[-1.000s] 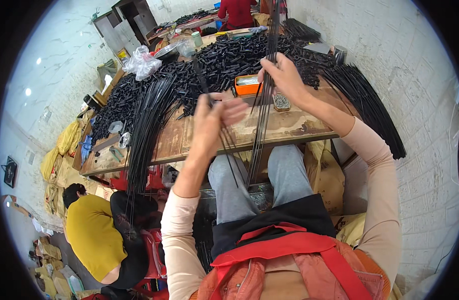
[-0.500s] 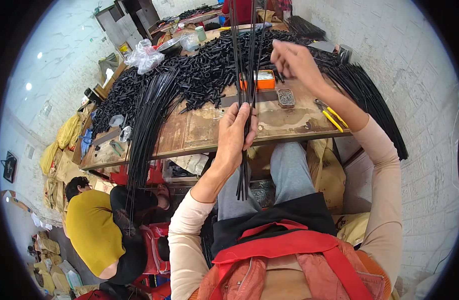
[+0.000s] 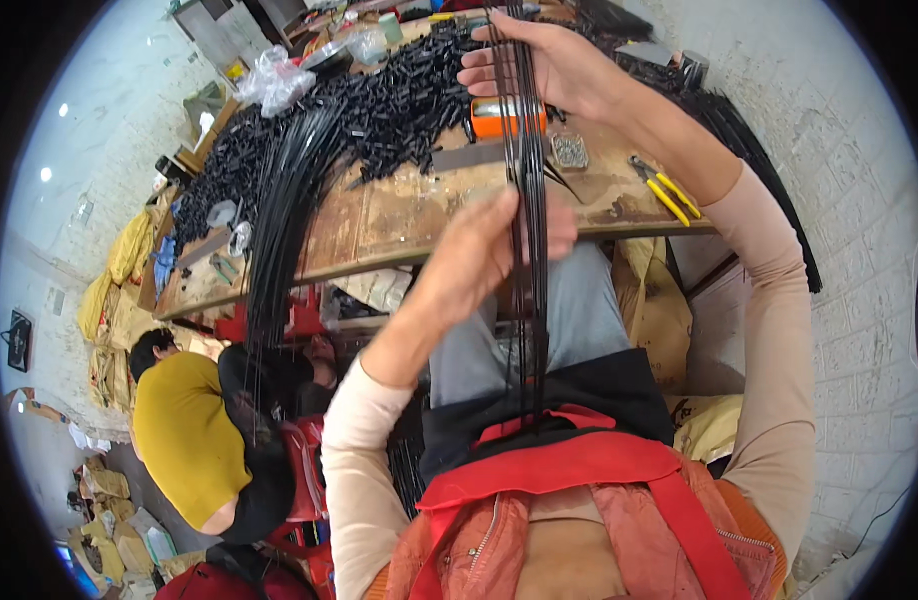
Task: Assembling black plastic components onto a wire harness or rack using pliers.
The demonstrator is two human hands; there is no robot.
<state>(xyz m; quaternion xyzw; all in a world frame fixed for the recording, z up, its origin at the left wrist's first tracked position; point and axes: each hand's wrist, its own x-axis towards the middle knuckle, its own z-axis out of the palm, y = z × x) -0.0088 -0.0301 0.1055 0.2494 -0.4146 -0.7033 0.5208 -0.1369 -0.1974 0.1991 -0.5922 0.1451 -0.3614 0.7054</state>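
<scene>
A bundle of thin black rods [image 3: 532,270] stands nearly upright in front of me, its lower ends over my lap. My left hand [image 3: 489,245] is loosely wrapped around the middle of the bundle, thumb at one side and fingers coming out on the other; motion blurs it. Higher up, my right hand [image 3: 549,70] holds the same bundle near the top of the view, with the thumb across the rods and the fingers stretched out behind them.
On the wooden table [image 3: 379,220] lie a heap of short black pieces [image 3: 399,110], an orange box [image 3: 492,122], a tray of small metal parts [image 3: 569,151] and yellow-handled pliers [image 3: 669,195]. More rods [image 3: 289,210] overhang its left edge. A person in yellow [image 3: 189,440] bends at lower left.
My right hand has moved left and up onto the rods from the free air beside them. The bundle has dropped lower toward my lap, and my left hand has shifted slightly right along it.
</scene>
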